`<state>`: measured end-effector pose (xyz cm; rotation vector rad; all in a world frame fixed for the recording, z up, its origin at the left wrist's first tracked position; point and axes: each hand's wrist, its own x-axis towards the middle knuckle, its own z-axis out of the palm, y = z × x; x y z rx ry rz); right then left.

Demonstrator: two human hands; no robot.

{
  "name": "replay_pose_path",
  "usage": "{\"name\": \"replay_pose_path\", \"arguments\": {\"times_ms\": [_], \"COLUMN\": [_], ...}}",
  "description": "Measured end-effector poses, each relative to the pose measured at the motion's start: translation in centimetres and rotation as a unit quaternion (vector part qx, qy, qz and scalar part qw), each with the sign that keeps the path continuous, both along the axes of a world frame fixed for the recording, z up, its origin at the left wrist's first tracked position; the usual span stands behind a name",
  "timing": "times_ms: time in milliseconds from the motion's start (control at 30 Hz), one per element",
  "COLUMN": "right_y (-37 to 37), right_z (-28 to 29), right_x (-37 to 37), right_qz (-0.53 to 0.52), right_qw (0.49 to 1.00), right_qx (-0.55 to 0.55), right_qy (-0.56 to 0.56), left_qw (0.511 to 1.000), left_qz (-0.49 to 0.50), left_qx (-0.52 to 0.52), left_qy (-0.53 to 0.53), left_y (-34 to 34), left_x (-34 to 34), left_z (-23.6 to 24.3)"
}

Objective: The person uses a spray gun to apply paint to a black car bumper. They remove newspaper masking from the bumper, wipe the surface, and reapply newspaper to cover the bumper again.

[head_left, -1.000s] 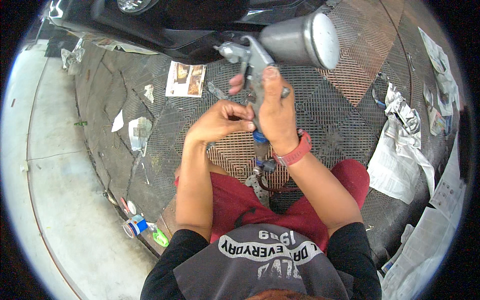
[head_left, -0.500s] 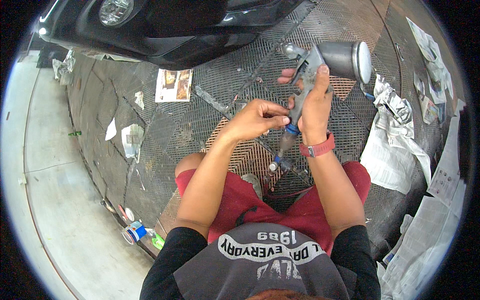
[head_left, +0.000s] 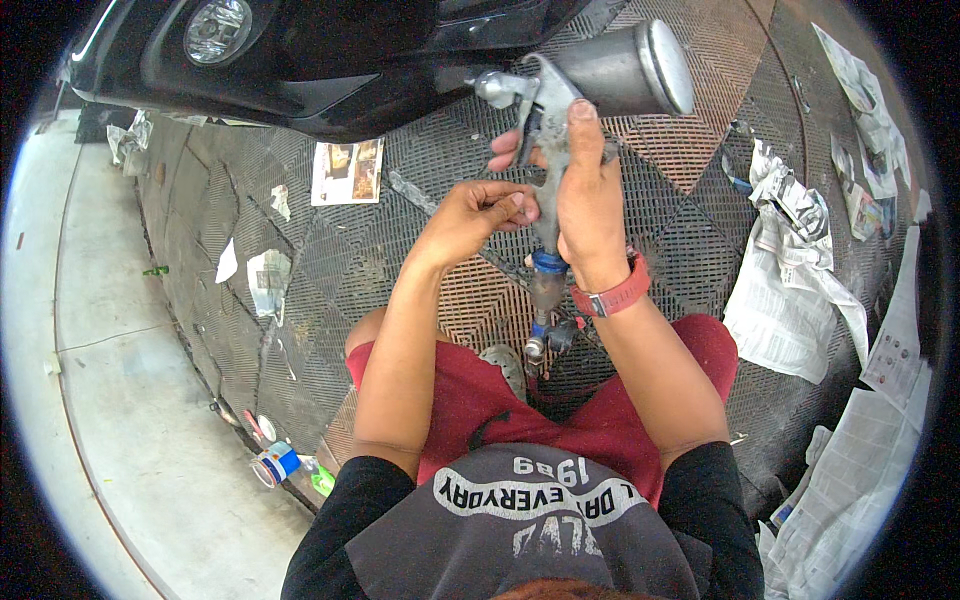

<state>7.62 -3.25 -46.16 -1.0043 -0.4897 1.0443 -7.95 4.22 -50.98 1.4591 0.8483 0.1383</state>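
My right hand (head_left: 590, 215) is wrapped round a metal spray gun (head_left: 547, 100), thumb along its handle. The gun's nozzle points left, and its silver cup (head_left: 635, 70) sticks out to the right. My left hand (head_left: 465, 225) is closed, thumb and fingertips pinching at the left side of the handle; exactly which part they grip is hidden. Below the handle hang a fitting with a blue ring (head_left: 549, 262) and a dusty cylinder (head_left: 547, 292) with a small attachment at the bottom.
A black car bumper with a round lamp (head_left: 218, 32) spans the top. Newspapers (head_left: 780, 320) and a printed page (head_left: 347, 170) lie on floor mats (head_left: 420, 280). A blue can (head_left: 275, 462) lies at lower left, beside a pale concrete strip (head_left: 110, 350).
The spray gun shifted right and down, then back up and left over the last second, both hands moving with it. My left fingertips are now more curled against the handle.
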Motion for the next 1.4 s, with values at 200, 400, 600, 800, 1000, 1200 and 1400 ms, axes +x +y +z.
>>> {"name": "replay_pose_path", "arguments": {"times_ms": [200,400,600,800,1000,1200,1400], "right_y": [0.7,0.0,-0.6,-0.4,1.1,1.4,-0.6], "right_z": [0.1,-0.6,-1.7,-3.0,-4.5,-4.8,-3.5], "right_x": [0.0,3.4,6.5,9.1,11.8,12.3,11.1], "right_qz": [0.013,-0.048,-0.088,-0.129,-0.185,-0.244,-0.145], "right_qw": [1.0,0.998,0.991,0.987,0.977,0.964,0.985], "right_qx": [0.022,-0.05,-0.099,-0.094,-0.098,-0.058,-0.081], "right_qy": [0.004,0.008,-0.011,-0.024,-0.048,-0.085,-0.038], "left_qw": [1.0,1.0,1.0,1.0,0.999,0.999,1.0], "left_qz": [0.003,0.011,0.011,0.013,0.021,0.027,0.017], "left_qx": [0.003,-0.007,-0.012,-0.019,-0.023,-0.031,-0.015], "left_qy": [0.002,-0.007,-0.013,-0.016,-0.017,-0.011,0.006], "left_y": [0.0,-0.1,0.0,-0.1,-0.3,-0.3,-0.3], "left_x": [-0.1,0.3,0.4,0.4,0.4,0.4,1.0], "left_z": [0.0,-0.5,-0.8,-0.9,-0.8,-1.0,-0.8]}}
